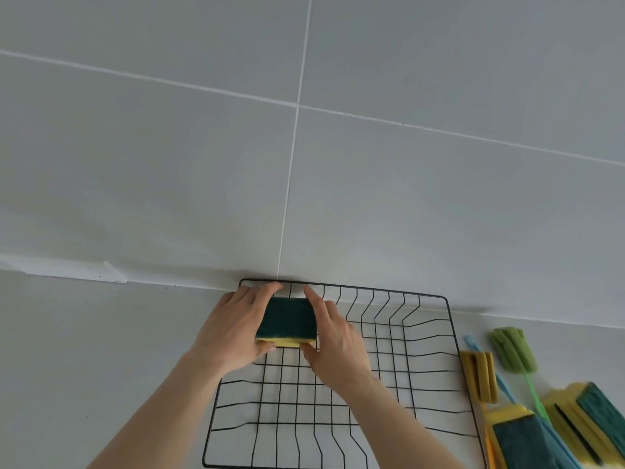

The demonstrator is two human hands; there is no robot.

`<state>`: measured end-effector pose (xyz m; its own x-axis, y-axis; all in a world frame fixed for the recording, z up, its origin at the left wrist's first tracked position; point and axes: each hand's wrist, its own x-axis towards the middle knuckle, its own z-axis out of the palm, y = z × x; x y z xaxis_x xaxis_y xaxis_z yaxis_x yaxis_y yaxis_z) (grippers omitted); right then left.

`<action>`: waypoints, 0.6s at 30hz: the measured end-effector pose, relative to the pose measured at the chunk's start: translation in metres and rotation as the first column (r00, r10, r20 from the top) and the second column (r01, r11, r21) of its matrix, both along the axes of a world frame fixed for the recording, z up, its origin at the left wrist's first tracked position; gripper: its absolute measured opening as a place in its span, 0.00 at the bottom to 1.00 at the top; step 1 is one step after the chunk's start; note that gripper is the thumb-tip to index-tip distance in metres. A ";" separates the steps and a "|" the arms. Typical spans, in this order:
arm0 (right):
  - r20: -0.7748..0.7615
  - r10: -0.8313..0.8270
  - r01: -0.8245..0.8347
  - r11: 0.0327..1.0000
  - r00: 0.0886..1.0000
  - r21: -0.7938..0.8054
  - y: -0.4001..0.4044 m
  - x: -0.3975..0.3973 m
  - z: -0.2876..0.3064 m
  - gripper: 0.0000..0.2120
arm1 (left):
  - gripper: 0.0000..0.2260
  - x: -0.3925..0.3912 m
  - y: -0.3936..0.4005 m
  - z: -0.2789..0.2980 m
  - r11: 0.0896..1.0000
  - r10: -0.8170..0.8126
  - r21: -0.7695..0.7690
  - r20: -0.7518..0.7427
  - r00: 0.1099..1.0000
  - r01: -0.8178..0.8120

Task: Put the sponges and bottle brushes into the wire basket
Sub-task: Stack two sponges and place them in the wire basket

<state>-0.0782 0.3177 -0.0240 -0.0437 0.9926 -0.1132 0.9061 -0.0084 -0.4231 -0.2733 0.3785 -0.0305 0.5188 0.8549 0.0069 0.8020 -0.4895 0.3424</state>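
Note:
A black wire basket (449, 333) stands on the grey counter against the tiled wall. In its far left corner a green-and-yellow sponge (287, 321) is held between my left hand (233, 328) and my right hand (334, 343), one on each side. To the right of the basket lie a yellow bottle brush (479, 375), a green bottle brush (514, 348) with a thin green handle, and a blue handle (473, 345). Several more green-and-yellow sponges (588, 421) are piled at the lower right, one (517, 434) nearest the basket.
A grey tiled wall (304, 147) rises right behind the basket. A white strip (77, 270) runs along the wall's foot at the left. Bare grey counter (84, 367) lies left of the basket.

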 end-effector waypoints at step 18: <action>0.129 -0.085 0.079 0.996 0.988 0.049 -0.064 0.047 0.051 0.36 | 0.43 0.007 -0.049 0.062 0.993 0.056 0.104 -0.060 0.997 -0.049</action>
